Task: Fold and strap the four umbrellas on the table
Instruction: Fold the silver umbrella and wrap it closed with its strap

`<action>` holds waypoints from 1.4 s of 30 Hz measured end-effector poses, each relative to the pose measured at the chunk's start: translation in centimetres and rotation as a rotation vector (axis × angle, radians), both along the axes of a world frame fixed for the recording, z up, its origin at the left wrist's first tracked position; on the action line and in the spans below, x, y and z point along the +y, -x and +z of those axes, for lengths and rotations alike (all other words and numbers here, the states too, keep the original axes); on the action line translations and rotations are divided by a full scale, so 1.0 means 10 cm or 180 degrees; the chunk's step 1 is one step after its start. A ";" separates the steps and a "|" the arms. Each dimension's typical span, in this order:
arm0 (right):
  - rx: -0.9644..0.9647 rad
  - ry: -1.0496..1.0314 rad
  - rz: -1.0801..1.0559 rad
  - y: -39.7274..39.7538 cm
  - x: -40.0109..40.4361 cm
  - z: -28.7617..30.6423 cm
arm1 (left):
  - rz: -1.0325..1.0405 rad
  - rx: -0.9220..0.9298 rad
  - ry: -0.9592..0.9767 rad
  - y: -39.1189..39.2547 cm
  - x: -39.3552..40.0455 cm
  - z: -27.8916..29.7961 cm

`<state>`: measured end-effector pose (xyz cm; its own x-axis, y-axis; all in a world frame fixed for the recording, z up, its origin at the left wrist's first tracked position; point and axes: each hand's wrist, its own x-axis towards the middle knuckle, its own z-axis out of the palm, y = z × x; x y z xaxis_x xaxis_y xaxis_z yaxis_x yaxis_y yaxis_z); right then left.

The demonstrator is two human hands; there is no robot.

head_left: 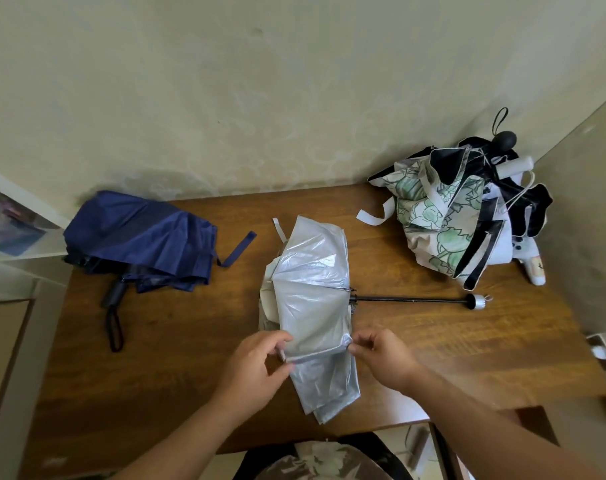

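Both hands are clamped on the silver umbrella (312, 299). The left hand (256, 365) pinches one end of a canopy fold near the desk's front edge; the right hand (381, 358) pinches the other end, holding the pleat taut between them. The canopy lies at mid-desk, unstrapped, its strap (278, 229) loose toward the back edge. Its shaft (409, 300) lies extended toward the right edge, ending in the handle (476, 301).

Risk, as judged: the slick fabric may slip from a fingertip pinch and the pleat spring open — and the extended shaft must be collapsed before strapping.

The blue umbrella (138, 237) lies unstrapped at the back-left corner. The patterned umbrellas (450, 216) are heaped at the back-right corner. No containers are identifiable — a pale shelf (14, 220) at the left holds blurred items.
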<state>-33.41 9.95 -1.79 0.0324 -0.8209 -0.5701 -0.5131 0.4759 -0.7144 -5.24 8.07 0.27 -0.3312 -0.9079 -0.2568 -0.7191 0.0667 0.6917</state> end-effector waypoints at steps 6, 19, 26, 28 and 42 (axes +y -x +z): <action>-0.0411 -0.0249 -0.0333 -0.11 0.17 -0.11 | 0.0603 0.0759 -0.1366 0.16 0.11 -0.16; 0.0155 -0.0656 -0.0413 -0.15 0.16 -0.27 | 0.1817 0.0501 -0.1769 0.34 0.33 -0.39; 0.0513 -0.0810 -0.0408 -0.19 0.23 -0.34 | 0.1179 -0.0017 -0.1229 0.35 0.36 -0.54; -0.0183 -0.0907 -0.0979 -0.23 0.22 -0.32 | 0.1006 -0.0078 -0.1205 0.36 0.38 -0.58; 0.1494 -0.0423 -0.0052 -0.19 0.20 -0.57 | 0.0464 -0.0493 -0.1083 0.27 0.42 -0.67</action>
<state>-31.56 11.90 -7.49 -0.2656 -0.7383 -0.6200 -0.7570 0.5579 -0.3401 -7.95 12.24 -6.46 -0.1391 -0.7971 -0.5877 -0.8017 -0.2578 0.5393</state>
